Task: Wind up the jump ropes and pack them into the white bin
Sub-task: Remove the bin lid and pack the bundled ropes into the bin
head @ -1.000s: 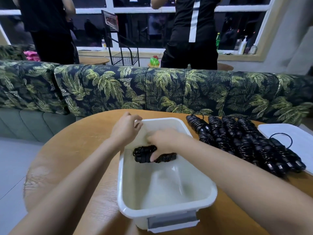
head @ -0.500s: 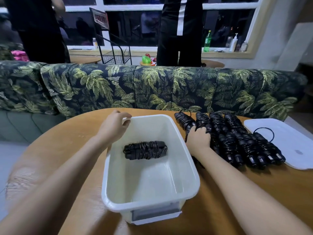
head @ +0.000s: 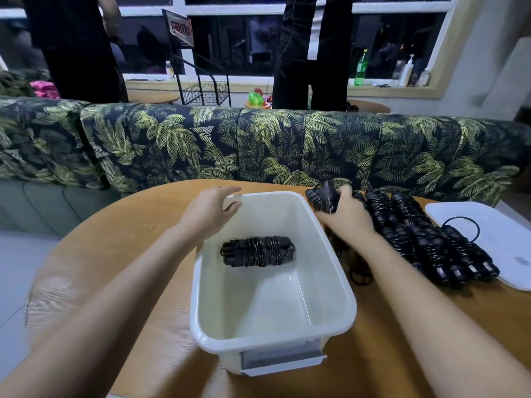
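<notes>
One rope (head: 257, 251) in white bin (head: 270, 307), right hand (head: 349, 218) gripping second rope (head: 323, 198)

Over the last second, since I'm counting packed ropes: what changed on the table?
The right hand let go of the packed rope in the bin, moved right to the row of ropes and now grips the end rope, lifted. The left hand stayed at the bin's far corner; the lid did not move.

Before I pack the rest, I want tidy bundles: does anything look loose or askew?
A black cord loop strays from the wound black jump ropes onto the flat white lid; more loose cord lies beside the white plastic bin.
</notes>
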